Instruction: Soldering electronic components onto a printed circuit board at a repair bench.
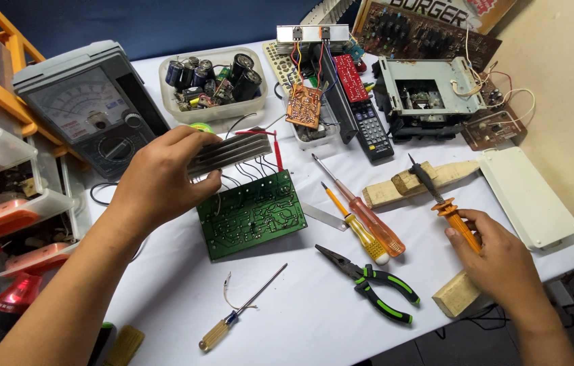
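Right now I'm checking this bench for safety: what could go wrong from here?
The soldering iron in the right hand rests its tip on a wooden block; if hot, it might scorch the wood. The left hand grips the finned heatsink wired to the green circuit board; tugging could strain those thin leads.

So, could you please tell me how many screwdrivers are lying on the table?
3: a yellow-handled one and an orange-handled one side by side right of the green board, a wooden-handled one nearer the front edge.

Green circuit board (253, 215), orange-handled soldering iron (444, 207), black-and-green pliers (371, 283), white table (300, 312).
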